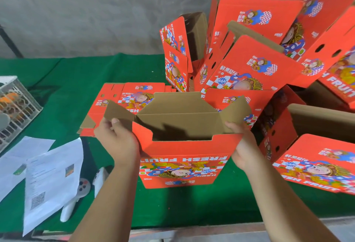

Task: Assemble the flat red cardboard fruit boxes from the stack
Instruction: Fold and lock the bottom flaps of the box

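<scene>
A red cardboard fruit box point(182, 157) stands opened up in the middle of the view, over the green table, its brown inside showing and its flaps sticking up. My left hand point(117, 141) grips its left end, thumb on the brown left flap point(117, 114). My right hand point(244, 145) holds the right end just below the right flap point(238, 113). Behind the box lies the stack of flat red boxes point(119, 99).
A heap of assembled red boxes point(259, 53) fills the back right, and one more point(315, 164) lies at the right. A white crate point(13, 107) sits at the far left. Printed sheets point(48, 174) and a white controller point(82, 188) lie at the front left on the green cloth point(76, 80).
</scene>
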